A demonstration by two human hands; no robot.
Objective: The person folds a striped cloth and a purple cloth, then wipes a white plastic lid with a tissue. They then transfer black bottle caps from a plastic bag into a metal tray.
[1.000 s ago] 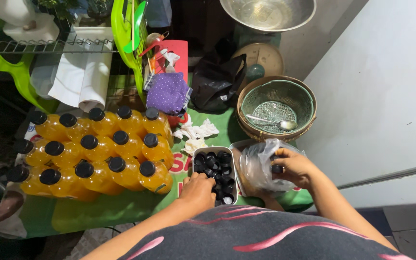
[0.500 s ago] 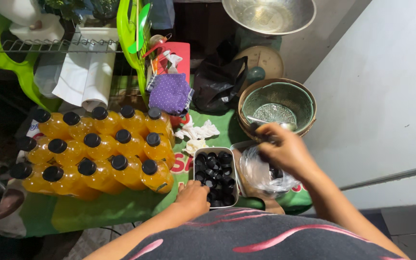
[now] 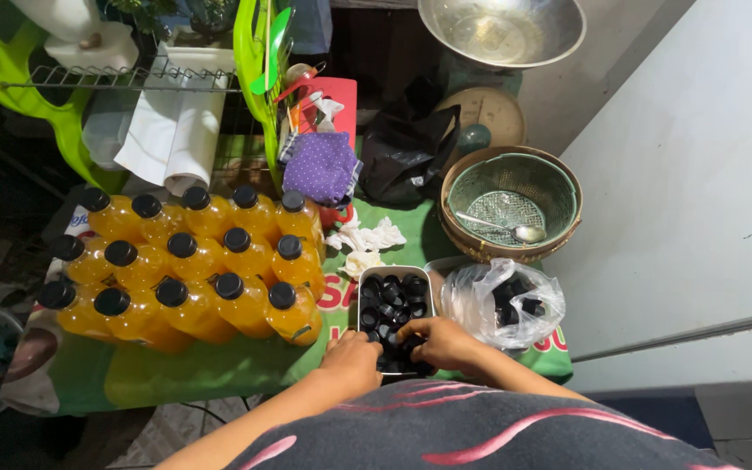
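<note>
Both hands are down in the small rectangular tray (image 3: 393, 280) of black caps (image 3: 386, 306) at the table's near edge, so this looks like the cap-picking stage. Right hand (image 3: 442, 341) is curled over caps; left hand (image 3: 352, 359) sits at the tray's near-left corner, grip hidden, can't tell. Capped orange bottles (image 3: 186, 268) crowd the left, the bag of caps (image 3: 503, 301) touches on the right, so lifting straight up looks easiest.
</note>
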